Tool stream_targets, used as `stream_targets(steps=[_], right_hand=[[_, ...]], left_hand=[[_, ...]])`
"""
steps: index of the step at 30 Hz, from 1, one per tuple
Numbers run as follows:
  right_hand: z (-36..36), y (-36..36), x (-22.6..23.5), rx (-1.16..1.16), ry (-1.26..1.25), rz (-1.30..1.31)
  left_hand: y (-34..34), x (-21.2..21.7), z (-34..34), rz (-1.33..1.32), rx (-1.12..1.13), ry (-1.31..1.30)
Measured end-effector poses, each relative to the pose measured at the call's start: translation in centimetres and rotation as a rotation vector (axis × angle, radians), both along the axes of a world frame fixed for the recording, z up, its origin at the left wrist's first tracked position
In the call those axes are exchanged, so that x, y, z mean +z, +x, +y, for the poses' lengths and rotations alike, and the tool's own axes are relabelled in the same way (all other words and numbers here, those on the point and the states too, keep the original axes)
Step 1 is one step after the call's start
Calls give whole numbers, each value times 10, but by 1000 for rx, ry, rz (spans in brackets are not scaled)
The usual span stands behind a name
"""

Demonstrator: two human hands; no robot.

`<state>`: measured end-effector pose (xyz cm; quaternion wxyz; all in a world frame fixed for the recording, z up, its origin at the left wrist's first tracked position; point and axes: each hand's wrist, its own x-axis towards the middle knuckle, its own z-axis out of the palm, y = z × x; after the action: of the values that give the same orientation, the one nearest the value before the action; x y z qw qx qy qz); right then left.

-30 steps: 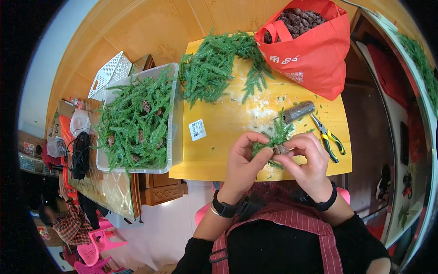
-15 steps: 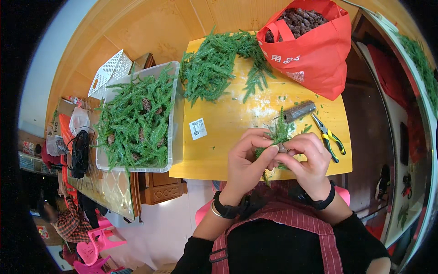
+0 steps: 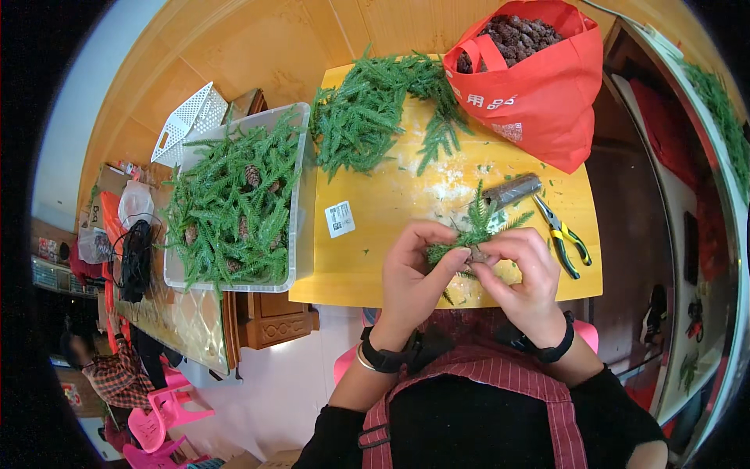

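Note:
Over the near edge of the yellow table, both of my hands meet at a green artificial pine sprig (image 3: 478, 217). My left hand (image 3: 416, 270) pinches it between thumb and fingers. My right hand (image 3: 527, 270) closes its thumb and fingertips on the sprig's brownish base; what that small brown part is, I cannot make out. Just beyond lies a dark brown cylindrical bundle (image 3: 512, 190) in shiny wrapping. Right of my right hand rest yellow-and-black long-nose pliers (image 3: 564, 236), their jaws pointing away to the left.
A clear plastic bin (image 3: 294, 234) at left holds green sprigs with pine cones (image 3: 252, 176). Loose sprigs (image 3: 355, 117) are heaped at the back of the yellow table (image 3: 375, 273), beside a red bag (image 3: 539, 109) of cones. A white label (image 3: 339, 219) lies near the bin. Someone sits far left.
My hands have shifted slightly left with the sprig, whose fronds now stand a little higher and tilt differently. Both hands keep their grip on it.

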<state>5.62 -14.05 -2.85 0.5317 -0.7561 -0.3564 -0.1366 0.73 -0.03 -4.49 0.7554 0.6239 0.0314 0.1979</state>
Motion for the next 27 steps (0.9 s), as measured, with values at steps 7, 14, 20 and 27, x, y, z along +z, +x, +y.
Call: stream_targets(steps=[7, 14, 20, 27], right_hand=[[0, -1, 1, 5, 12, 10], [1, 2, -1, -37, -8, -59], [3, 4, -1, -38, 12, -64], [3, 4, 0, -23, 20, -32]], left_hand=[[0, 4, -1, 15, 3, -48], [0, -4, 0, 19, -60, -228], [2, 4, -6, -81, 86, 32], [1, 2, -2, -120, 20, 104]])
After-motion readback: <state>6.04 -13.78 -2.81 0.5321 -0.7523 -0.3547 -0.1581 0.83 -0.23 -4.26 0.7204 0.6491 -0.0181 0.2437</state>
